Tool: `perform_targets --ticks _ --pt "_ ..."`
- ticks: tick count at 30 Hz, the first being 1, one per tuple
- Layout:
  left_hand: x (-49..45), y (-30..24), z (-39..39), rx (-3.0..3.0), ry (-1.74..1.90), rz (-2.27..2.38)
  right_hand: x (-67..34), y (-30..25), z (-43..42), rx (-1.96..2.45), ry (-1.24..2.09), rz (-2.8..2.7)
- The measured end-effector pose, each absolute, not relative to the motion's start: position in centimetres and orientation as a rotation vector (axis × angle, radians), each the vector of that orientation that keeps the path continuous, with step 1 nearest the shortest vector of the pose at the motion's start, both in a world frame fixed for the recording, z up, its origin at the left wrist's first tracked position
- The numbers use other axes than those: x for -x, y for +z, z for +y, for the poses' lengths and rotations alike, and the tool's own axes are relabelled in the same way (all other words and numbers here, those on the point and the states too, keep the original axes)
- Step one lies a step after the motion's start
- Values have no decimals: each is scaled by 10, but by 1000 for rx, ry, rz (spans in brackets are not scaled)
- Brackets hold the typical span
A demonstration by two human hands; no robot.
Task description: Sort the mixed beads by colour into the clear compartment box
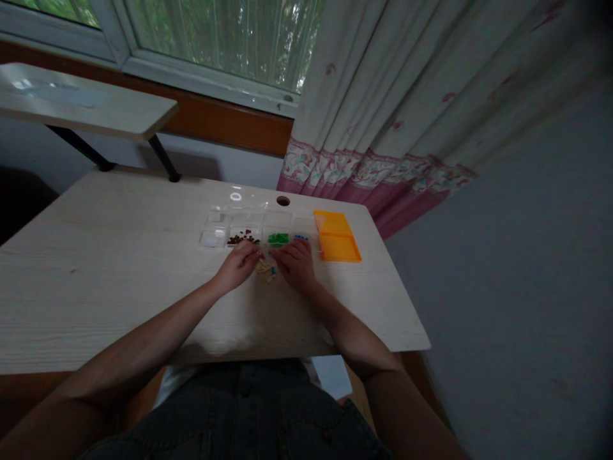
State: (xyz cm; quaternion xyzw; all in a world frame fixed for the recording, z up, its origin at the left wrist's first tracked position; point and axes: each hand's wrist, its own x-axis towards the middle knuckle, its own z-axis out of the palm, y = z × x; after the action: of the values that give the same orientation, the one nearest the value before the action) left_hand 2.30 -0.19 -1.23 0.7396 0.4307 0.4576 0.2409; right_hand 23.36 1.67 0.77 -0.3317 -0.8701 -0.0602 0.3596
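Note:
My left hand (238, 263) is at the near edge of a clear plastic compartment box (214, 239), fingers pinched together. Facing it, my right hand (297, 264) is closed in the same way, its fingertips a short way from the left ones. Whatever either hand pinches is too small to make out. Between and below the hands lies a small pile of cream-coloured pieces (263, 267) with a blue piece among them. Inside the box are dark brown pieces (244, 239), green pieces (278, 239) and blue pieces (301, 237), each in a separate compartment; my right hand partly hides the blue ones.
An orange plastic tray (339, 246) sits right of the box. Behind the box is a round cable hole (283, 200) in the pale wooden table (143, 275). A raised shelf (90, 102) stands at the back left. A curtain (364, 128) hangs beyond the table's far right.

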Motion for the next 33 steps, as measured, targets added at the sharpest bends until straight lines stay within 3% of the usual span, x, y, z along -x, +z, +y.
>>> perform_targets --ticks 12,25,33 --pt "-19 -12 -1 -1991 1285 1272 -291 -3 71 1493 -145 -2043" --pt "-21 -12 -2 -2047 1246 1264 -286 -2 68 1517 -149 -2044" --pt "-24 -10 -8 -2440 928 1156 -280 -4 65 1386 -169 -2003"
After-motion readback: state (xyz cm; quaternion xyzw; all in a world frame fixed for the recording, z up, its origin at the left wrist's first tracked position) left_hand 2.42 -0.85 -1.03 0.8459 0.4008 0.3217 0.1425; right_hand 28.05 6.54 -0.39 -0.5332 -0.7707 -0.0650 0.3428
